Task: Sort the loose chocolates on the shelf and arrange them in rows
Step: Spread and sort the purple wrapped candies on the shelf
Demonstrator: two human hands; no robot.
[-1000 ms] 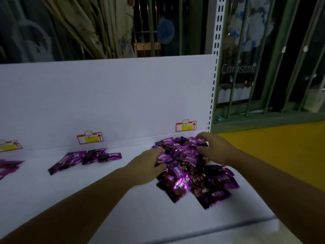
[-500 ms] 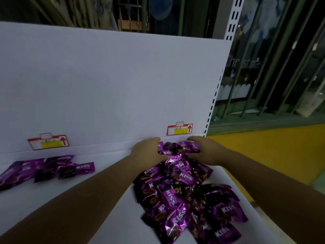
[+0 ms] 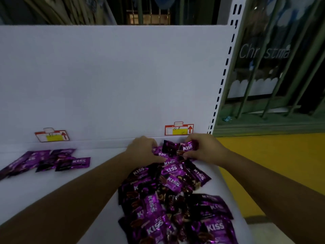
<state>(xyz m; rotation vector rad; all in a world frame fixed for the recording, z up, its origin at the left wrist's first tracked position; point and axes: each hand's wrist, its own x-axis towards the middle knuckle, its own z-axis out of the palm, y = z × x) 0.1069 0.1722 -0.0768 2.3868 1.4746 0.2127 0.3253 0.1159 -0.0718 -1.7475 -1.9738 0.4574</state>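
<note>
White shelf (image 3: 52, 191), purple chocolates (image 3: 168, 199) heaped, price tags (image 3: 179, 129) behind

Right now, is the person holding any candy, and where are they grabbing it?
The right hand pinches a purple KISS chocolate by its right end. The left hand rests on the pile; its grip is unclear.

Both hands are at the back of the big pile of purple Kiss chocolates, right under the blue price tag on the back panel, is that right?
Not quite: the price tag is red and yellow, not blue, as the head view shows. Otherwise yes: the left hand and right hand are at the back of the pile of purple Kiss chocolates, under that tag.
</note>
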